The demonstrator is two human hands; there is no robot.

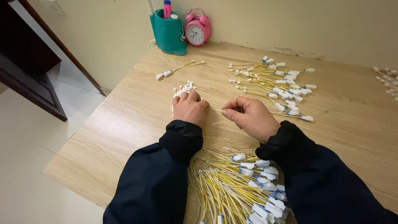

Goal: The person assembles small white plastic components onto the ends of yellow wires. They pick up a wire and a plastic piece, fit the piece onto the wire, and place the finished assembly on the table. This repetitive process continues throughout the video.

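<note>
From my remote seat, starting at the left: my left hand rests knuckles-up on the table, its grip curled down over the near edge of a little heap of small white connectors; whether a piece is pinched underneath I cannot tell. Just to the right, my right hand has thumb and forefinger closed on a thin yellow wire, whose bare end pokes toward the left hand, lying low over the table between the two. To do this well, I judge the wire should be kept pinched close to its tip so it stays stiff, and the two hands kept close. The wire is slim, pale yellow and slightly bowed. Further right lies a spread of finished wires with white plugs; nearest me, a thick bundle.
</note>
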